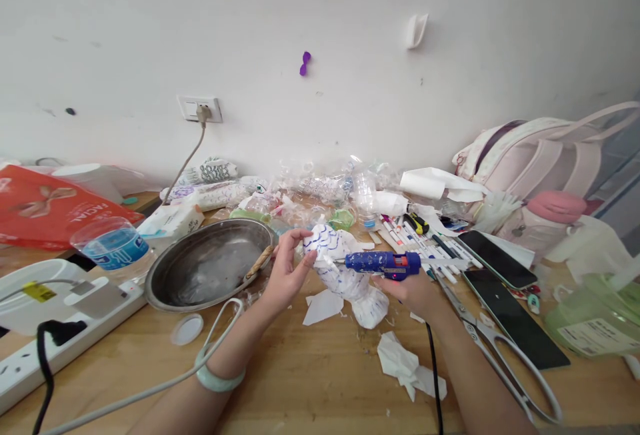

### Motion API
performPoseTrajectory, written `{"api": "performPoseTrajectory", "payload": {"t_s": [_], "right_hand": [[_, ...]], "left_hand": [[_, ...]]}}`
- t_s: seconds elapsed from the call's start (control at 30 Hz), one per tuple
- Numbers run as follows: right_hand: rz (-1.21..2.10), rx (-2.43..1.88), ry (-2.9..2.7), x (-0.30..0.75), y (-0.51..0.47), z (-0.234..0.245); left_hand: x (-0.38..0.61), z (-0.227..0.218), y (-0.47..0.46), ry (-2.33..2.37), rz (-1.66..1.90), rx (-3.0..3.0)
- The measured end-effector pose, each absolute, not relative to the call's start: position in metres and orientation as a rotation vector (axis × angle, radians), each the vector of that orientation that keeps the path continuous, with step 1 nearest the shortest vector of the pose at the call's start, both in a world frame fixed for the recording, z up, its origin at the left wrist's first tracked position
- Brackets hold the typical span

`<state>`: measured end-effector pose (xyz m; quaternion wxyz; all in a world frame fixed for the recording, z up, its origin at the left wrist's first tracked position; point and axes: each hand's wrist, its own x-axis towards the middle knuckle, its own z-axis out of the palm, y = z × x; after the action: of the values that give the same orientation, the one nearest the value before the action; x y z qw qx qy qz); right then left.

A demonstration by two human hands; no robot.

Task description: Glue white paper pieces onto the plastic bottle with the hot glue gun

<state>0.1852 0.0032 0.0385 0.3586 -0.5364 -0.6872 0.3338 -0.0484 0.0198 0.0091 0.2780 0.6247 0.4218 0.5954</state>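
White wall behind, cluttered wooden table (310,382) below me. My left hand (286,274) pinches the far-left end of a white paper-wrapped form with blue squiggles (345,268), held just above the tabletop at centre. My right hand (415,292) is wrapped round a blue glue gun (383,262), its nozzle touching the wrapping. Judging by the paper already covering most of the form, the wrapping looks largely done; loose paper scraps (405,365) lie near. What sits under the paper is hidden, and the trigger finger I cannot make out. Scissors (493,348) lie right.
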Motion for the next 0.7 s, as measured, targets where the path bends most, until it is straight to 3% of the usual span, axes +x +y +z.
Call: {"api": "performPoseTrajectory", "payload": {"t_s": [0.7], "right_hand": [[0.908, -1.399, -1.769, 0.1883, 0.0029, 0.0438]], "left_hand": [[-0.0490, 0.0067, 0.0235, 1.069, 1.540, 1.630]]}}
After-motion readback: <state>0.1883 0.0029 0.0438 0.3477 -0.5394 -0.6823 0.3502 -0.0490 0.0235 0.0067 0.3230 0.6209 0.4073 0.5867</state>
